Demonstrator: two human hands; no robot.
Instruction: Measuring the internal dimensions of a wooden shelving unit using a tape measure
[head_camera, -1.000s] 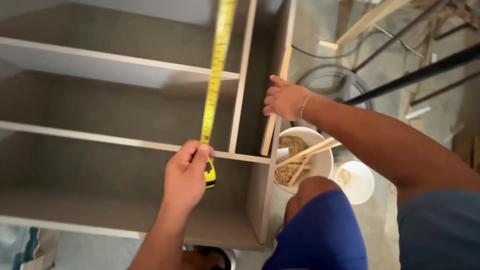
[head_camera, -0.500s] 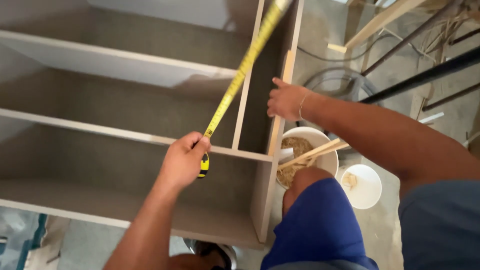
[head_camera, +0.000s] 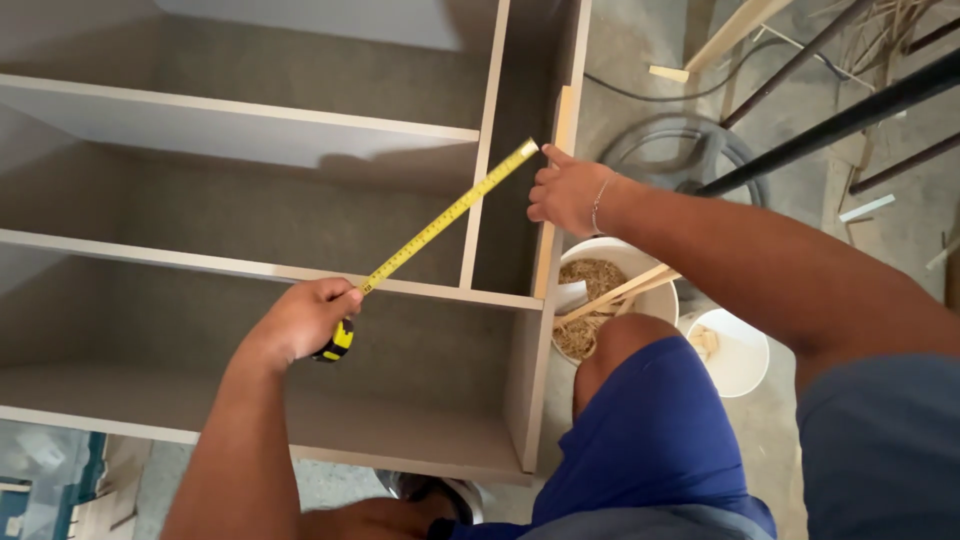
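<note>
Tape (head_camera: 450, 213), yellow and marked in black, stretches diagonally across a grey cabinet (head_camera: 250, 130) lying on the floor, running from the left hand (head_camera: 305, 318) to the right hand (head_camera: 568, 190). The left hand is closed around the yellow-and-black measure case (head_camera: 335, 343) above a shelf board; the right hand, fingers curled, pins the tape's tip at the cabinet's side panel (head_camera: 557, 160). Just beside the panel, a white bucket (head_camera: 640, 290) holds sawdust and wood strips; a smaller white tub (head_camera: 740, 352) stands near it.
</note>
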